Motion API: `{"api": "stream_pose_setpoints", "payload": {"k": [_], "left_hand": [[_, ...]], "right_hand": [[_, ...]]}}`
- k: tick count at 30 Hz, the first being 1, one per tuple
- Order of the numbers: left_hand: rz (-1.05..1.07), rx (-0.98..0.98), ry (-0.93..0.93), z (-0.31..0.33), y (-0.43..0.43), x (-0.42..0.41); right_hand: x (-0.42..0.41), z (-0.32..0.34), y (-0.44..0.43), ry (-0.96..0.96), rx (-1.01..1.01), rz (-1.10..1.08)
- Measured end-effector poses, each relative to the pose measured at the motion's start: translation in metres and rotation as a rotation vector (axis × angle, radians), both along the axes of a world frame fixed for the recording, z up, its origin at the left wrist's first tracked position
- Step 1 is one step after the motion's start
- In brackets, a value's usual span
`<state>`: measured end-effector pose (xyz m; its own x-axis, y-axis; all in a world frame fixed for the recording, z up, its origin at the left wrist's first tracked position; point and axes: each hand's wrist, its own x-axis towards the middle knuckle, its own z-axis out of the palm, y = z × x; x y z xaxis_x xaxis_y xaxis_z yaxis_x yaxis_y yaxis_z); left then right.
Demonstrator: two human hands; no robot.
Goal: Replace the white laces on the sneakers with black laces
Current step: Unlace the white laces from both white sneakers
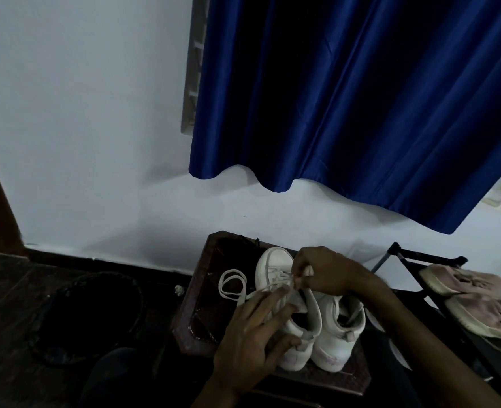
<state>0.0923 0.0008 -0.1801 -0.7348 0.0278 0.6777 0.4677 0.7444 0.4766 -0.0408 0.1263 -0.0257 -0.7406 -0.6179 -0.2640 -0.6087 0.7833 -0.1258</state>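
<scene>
Two white sneakers stand side by side on a dark wooden stool (197, 313), toes toward the wall. The left sneaker (272, 266) is the one being handled; the right sneaker (339, 334) sits partly under my right arm. My left hand (255, 334) grips the left sneaker's side near the collar. My right hand (325, 272) pinches the white lace (231, 287) at the eyelets. A loose loop of that lace lies on the stool to the left. Black laces (237, 241) seem to lie at the stool's far edge, hard to tell in the dark.
A dark round basket (90, 316) sits on the floor left of the stool. A black rack (425, 260) on the right holds a pair of pink sneakers (478, 301). A blue curtain (361, 98) hangs over the pale wall behind.
</scene>
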Motion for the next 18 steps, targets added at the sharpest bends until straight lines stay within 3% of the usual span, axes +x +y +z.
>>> {"api": "stream_pose_setpoints", "payload": {"k": [2, 4, 7, 12, 16, 18], "left_hand": [[0.023, -0.056, -0.005, 0.0, 0.0, 0.0], [0.049, -0.11, -0.008, 0.0, 0.001, 0.0], [0.076, -0.153, -0.019, 0.001, 0.002, 0.0], [0.07, -0.126, -0.026, 0.0, 0.002, 0.0], [0.055, -0.099, -0.014, -0.002, 0.002, 0.001], [0.043, -0.091, -0.014, -0.001, 0.002, 0.001]], "right_hand": [[-0.005, 0.012, 0.013, -0.049, -0.176, -0.092], [-0.014, 0.021, 0.028, 0.025, -0.296, -0.203], [-0.023, 0.012, 0.041, 0.129, -0.275, -0.276], [-0.005, 0.0, 0.027, 0.117, -0.362, 0.001], [0.008, -0.006, 0.018, 0.058, -0.061, 0.092], [0.009, -0.01, 0.016, 0.097, -0.073, 0.076]]}}
